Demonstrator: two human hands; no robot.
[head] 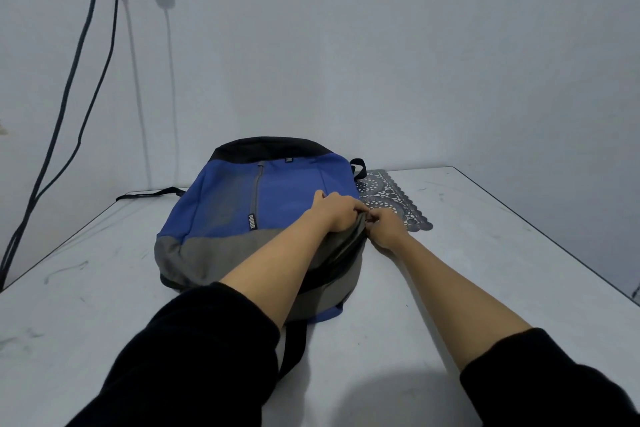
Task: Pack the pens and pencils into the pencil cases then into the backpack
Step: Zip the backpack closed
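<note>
A blue, grey and black backpack point(242, 218) lies flat on the white table point(485, 253), front panel up. My left hand point(337, 215) grips the fabric at the backpack's right edge, beside the main zipper. My right hand point(386, 227) pinches something small at that same zipper line, likely the zipper pull, though the fingers hide it. The main opening shows as a dark slit below my hands. No pens, pencils or pencil cases are visible.
A grey lace-pattern mat point(391, 199) lies just right of the backpack, under its edge. Black straps point(149, 193) trail off left and toward me. Cables point(79, 80) hang down the wall at left. The table's right edge point(554, 246) runs diagonally.
</note>
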